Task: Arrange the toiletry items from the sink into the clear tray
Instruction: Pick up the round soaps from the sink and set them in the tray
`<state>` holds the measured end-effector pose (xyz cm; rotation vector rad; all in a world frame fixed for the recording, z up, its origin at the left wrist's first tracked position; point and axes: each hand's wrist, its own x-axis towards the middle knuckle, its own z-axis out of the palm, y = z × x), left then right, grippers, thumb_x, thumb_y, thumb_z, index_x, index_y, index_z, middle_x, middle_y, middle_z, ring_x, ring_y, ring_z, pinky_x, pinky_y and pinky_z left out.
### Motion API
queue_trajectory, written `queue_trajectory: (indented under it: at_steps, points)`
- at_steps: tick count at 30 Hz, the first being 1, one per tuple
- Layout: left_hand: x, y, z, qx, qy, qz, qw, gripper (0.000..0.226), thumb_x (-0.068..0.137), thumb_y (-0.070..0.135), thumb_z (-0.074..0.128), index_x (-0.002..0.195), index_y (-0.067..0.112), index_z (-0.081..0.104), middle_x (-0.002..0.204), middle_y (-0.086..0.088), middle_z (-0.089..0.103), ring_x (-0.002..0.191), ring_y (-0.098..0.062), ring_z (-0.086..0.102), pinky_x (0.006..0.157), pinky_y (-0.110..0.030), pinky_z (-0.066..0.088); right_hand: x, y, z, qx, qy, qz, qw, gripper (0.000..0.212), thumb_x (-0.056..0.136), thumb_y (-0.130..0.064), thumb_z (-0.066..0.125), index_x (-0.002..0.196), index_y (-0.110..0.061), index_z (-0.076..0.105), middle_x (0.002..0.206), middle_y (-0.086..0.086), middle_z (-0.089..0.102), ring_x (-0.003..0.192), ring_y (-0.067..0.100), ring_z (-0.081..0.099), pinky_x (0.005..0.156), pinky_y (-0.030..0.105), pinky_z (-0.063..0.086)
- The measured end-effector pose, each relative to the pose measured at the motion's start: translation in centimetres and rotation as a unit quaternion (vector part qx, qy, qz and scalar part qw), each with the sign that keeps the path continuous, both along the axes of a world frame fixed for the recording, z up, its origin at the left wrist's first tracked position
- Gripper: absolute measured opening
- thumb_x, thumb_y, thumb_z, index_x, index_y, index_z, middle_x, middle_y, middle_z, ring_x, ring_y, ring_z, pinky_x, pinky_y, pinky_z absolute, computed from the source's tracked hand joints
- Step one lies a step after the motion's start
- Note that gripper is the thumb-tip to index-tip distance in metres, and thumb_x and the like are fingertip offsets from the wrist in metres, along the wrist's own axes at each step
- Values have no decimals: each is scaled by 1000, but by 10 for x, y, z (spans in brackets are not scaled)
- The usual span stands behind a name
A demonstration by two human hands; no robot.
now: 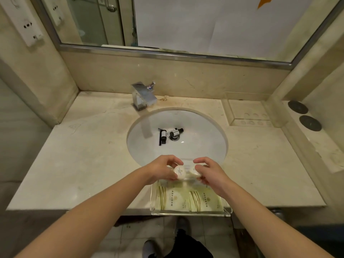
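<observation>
Just under both hands, the clear tray (189, 214) is sitting with flat sachets (188, 199). The left hand (160, 171) is pinching one round soap (179, 172); the right hand (210, 174) is pinching another round soap (193, 172) beside it. Beyond the hands, small bottles (170, 135) are lying in the sink (204, 131).

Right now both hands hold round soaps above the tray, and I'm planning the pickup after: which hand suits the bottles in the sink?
Probably the left hand: the small bottles lie left of the sink's centre, nearer its side. The right hand would cross over.
</observation>
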<state>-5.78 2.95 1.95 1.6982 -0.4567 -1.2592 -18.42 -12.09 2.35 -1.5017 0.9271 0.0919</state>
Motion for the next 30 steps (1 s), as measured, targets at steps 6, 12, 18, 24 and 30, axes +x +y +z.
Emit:
queue_trajectory:
  at_steps: [6,12,18,24,30]
  points:
    - [1,11,1,51,-75,-46,995,43,76,-12,67,107,16,63,98,-3,59,86,-16,60,74,-25,57,-11,8,-7,-23,19,61,998,19,90,-8,53,103,-18,64,86,8,60,55,13,54,50,24,42]
    - [-6,13,-7,75,-111,-82,988,43,72,-3,73,100,27,62,103,-7,52,87,-19,56,84,-37,57,-21,8,-14,-38,36,116,992,44,77,-6,73,113,-24,57,105,10,61,76,16,60,60,23,50]
    - [-19,-2,-8,81,-117,-137,980,46,71,-1,76,107,24,61,99,-3,55,86,-18,59,85,-37,57,-35,-1,-18,-141,51,142,978,46,75,-21,76,115,-27,55,103,1,60,88,16,62,66,24,54]
    - [-35,-19,-12,79,-123,-163,976,46,72,-1,76,110,20,60,95,-2,58,79,-15,61,75,-30,60,-51,-9,-24,-239,57,190,951,44,73,-25,76,113,-26,57,105,-4,61,88,10,59,74,23,50]
    - [-47,-33,-17,76,-164,-202,962,48,71,5,80,112,20,60,94,-6,54,80,-16,55,77,-32,57,-70,-17,-29,-335,92,220,912,51,74,-38,71,122,-28,57,108,-10,47,96,6,53,85,27,48]
